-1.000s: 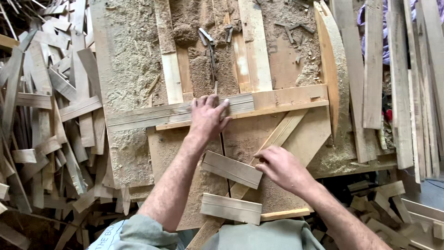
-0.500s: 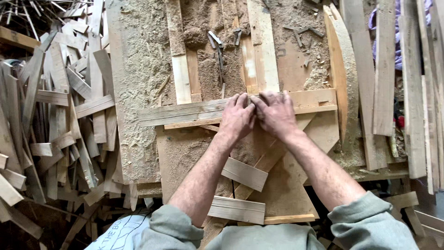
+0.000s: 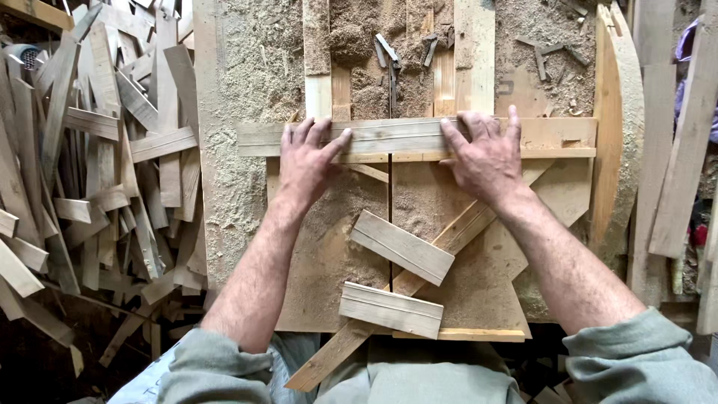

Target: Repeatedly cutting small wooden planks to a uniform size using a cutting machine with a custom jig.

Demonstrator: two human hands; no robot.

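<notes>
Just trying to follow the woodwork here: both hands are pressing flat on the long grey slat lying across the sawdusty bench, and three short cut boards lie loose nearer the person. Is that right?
Not quite. The head view shows two short boards, not three: one tilted and one nearer the person. The rest holds: the left hand and right hand press flat on the long grey slat across the sawdusty bench.

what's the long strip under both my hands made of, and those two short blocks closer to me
The long strip under the left hand and right hand looks like rough, unfinished wood: pale grey, with lengthwise grain. The two short blocks look like the same bare wood, sawn square, with no sign of paint or varnish.
</notes>
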